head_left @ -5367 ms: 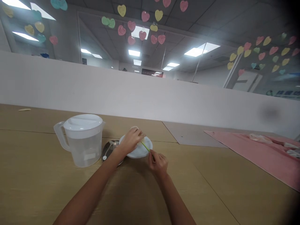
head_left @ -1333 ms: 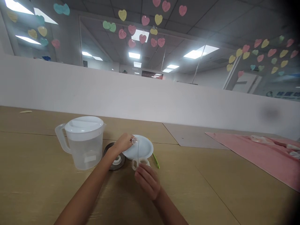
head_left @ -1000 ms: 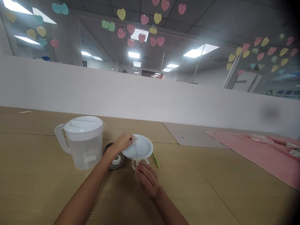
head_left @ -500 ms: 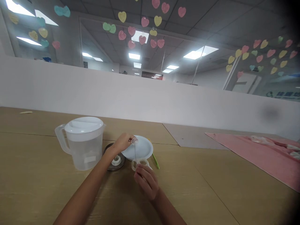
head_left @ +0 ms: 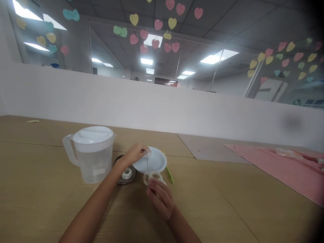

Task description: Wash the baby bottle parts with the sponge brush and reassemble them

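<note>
Clear plastic disc (head_left: pixel 147 153) mid-frame, pinched in the left hand (head_left: pixel 136 153); thin thread (head_left: pixel 148 165) runs down to the right hand (head_left: pixel 160 198), fingertips closed on it. Thread's out, I'd guess, but not tied off or cut. Can't tell if the right also grips that white container (head_left: pixel 160 177).

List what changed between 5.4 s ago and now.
Right hand let go of the green stick, now lying at the plate's right edge, and now holds a pale ringed piece just in front of the plate. Left hand now pinches a clear round piece. Pitcher, plate, pink cloth: unmoved.
</note>
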Demonstrator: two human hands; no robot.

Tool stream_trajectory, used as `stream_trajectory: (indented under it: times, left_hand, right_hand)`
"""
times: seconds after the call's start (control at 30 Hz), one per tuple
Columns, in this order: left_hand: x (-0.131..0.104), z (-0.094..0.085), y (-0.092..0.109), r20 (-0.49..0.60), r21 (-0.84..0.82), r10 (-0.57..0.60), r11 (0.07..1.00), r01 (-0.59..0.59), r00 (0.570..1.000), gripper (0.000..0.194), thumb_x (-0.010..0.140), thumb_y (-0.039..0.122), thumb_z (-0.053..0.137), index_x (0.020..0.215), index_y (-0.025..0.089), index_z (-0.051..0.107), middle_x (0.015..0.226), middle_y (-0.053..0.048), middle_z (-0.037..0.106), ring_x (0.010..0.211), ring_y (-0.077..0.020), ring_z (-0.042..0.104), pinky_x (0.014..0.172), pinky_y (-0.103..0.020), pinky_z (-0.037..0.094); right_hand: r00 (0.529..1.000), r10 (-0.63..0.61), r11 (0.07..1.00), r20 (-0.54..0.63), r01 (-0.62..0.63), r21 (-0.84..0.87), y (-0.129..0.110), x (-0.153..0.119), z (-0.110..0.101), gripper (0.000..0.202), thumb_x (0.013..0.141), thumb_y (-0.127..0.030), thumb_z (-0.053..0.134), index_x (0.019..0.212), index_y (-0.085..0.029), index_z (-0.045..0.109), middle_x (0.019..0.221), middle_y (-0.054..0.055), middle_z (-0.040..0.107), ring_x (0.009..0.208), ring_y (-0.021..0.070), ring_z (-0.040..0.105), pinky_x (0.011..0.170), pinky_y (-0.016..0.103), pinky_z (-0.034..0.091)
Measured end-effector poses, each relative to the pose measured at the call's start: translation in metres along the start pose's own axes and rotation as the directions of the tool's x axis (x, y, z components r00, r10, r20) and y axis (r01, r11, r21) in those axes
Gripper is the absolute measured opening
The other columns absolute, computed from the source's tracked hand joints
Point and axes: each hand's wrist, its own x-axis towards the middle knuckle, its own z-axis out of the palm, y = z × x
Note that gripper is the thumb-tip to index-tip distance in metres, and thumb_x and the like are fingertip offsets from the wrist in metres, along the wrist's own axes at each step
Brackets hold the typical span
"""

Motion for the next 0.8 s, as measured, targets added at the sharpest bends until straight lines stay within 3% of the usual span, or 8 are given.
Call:
stream_trajectory:
  times: [0.23,0.4,0.8]
  left_hand:
    - [-0.001,-0.001,0.004,0.025,-0.032,-0.024,0.999,0.024,0.999,0.029,0.071,0.012,0.043,0.081,0.014,0.07,0.077,-0.004,0.07,0.079,-0.0171,0.057,0.072,-0.023,0.042]
    - [0.0,-0.003,0.0,0.013,-0.053,-0.034,0.998,0.034,0.999,0.027,0.071,0.014,0.044,0.077,0.014,0.07,0.075,-0.004,0.07,0.08,-0.0174,0.057,0.073,-0.024,0.043]
    - [-0.002,-0.006,-0.004,0.006,-0.127,-0.027,0.992,0.027,1.0,0.026,0.072,0.016,0.045,0.078,0.014,0.07,0.078,-0.002,0.069,0.082,-0.018,0.057,0.072,-0.024,0.042]
  right_hand:
    - [1.0,-0.011,1.0,0.017,0.011,-0.003,0.0,-0.002,-0.003,0.026,0.073,-0.005,0.063,0.095,-0.018,0.062,0.088,0.007,0.069,0.097,0.0173,0.063,0.075,0.028,0.059]
    - [0.999,0.009,1.0,0.038,-0.009,0.014,-0.001,0.004,-0.005,0.024,0.077,-0.005,0.057,0.097,-0.017,0.061,0.086,0.007,0.068,0.096,0.0167,0.063,0.076,0.03,0.058]
    - [1.0,0.018,0.999,-0.017,-0.018,0.029,-0.001,0.005,-0.003,0.018,0.08,-0.005,0.052,0.091,-0.016,0.06,0.086,0.007,0.063,0.093,0.0157,0.061,0.073,0.03,0.058]
